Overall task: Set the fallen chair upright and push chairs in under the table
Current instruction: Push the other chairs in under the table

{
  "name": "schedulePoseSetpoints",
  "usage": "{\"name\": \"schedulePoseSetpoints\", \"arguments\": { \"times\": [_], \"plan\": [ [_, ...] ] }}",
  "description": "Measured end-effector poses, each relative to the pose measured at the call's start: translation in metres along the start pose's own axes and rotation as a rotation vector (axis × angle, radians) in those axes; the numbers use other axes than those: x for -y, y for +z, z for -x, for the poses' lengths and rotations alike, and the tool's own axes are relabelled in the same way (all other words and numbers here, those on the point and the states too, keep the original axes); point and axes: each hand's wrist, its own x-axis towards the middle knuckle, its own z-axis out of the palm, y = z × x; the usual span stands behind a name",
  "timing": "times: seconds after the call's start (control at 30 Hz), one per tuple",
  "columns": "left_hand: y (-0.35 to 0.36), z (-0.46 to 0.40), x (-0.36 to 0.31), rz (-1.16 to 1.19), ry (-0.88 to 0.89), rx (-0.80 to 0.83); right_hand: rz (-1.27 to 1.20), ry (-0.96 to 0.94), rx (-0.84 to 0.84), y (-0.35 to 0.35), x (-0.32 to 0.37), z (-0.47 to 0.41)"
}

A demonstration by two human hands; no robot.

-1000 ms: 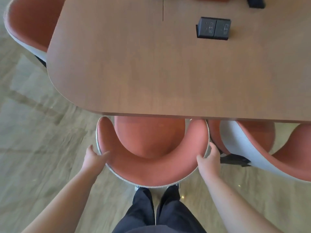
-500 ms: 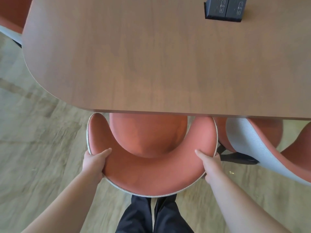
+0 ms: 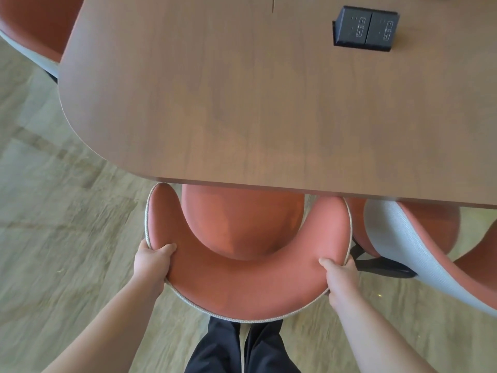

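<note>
A red-orange tub chair with a curved backrest and pale woven outer shell stands upright below me. Its seat front sits under the near edge of the brown wooden table. My left hand grips the left side of the backrest rim, thumb on the inner cushion. My right hand grips the right side of the rim the same way.
A second red chair with a grey shell stands close on the right, almost touching. Another red chair is at the table's far left corner. A black power socket box sits on the table. My dark trouser legs stand behind the chair.
Both hands shifted from resting against the outside of the backrest to gripping its rim. The chair stays at about the same depth under the table edge.
</note>
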Motion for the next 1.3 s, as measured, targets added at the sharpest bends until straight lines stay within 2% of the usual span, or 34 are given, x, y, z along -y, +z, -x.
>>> {"name": "schedulePoseSetpoints", "arguments": {
  "times": [0.23, 0.53, 0.97, 1.13, 1.3],
  "plan": [
    [0.016, 0.011, -0.007, -0.015, 0.068, 0.053, -0.03, -0.031, -0.001, -0.022, -0.003, 0.001],
    [0.033, 0.012, -0.005, -0.023, 0.072, 0.056, 0.003, -0.061, 0.001, -0.03, 0.006, -0.015],
    [0.042, 0.007, -0.012, -0.091, 0.047, 0.045, 0.062, -0.002, -0.025, -0.023, 0.017, -0.02],
    [0.041, 0.013, -0.022, -0.118, -0.011, 0.081, 0.124, 0.01, -0.009, -0.024, 0.024, -0.013],
    [0.032, 0.035, -0.04, -0.166, 0.091, 0.081, 0.142, -0.082, -0.065, -0.031, 0.042, 0.01]
  ]
}}
